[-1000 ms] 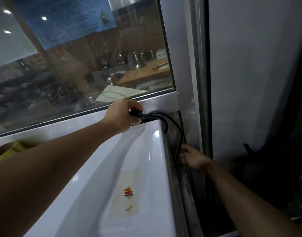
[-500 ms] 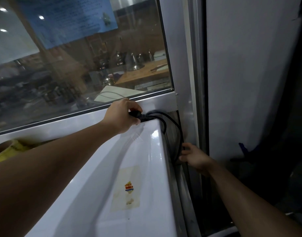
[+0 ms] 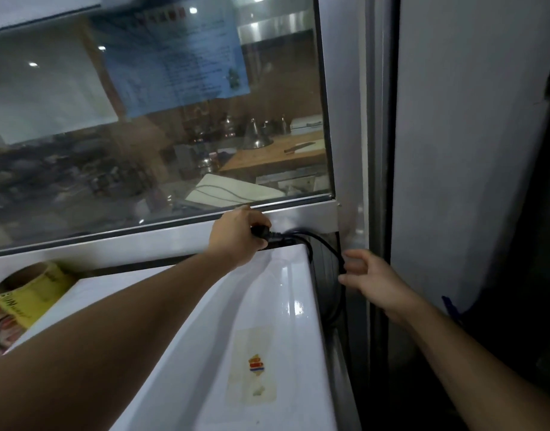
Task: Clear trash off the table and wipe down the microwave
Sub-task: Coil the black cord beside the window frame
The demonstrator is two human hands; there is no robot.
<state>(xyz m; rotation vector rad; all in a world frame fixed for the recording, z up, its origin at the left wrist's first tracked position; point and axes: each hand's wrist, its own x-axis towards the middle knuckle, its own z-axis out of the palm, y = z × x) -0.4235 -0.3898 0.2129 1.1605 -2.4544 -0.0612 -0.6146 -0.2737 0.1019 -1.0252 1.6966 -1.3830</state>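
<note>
- Our left hand (image 3: 236, 234) is curled round the black plug (image 3: 263, 233) at the back edge of the white microwave (image 3: 205, 337), right under the window (image 3: 143, 135).
- Our right hand (image 3: 373, 281) hangs loose with fingers spread, just beside the cord (image 3: 328, 245), gripping nothing.
- The glossy top has a worn sticker (image 3: 255, 368); a yellow tape roll (image 3: 34, 287) sits far left.

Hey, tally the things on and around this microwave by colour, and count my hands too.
White: 1, the microwave
Black: 1, the power cord, its plug gripped by the left hand
Yellow: 1, the roll
Blue: 1, the notice
Hands: 2, the right hand open beside the cord
Total: 6
</note>
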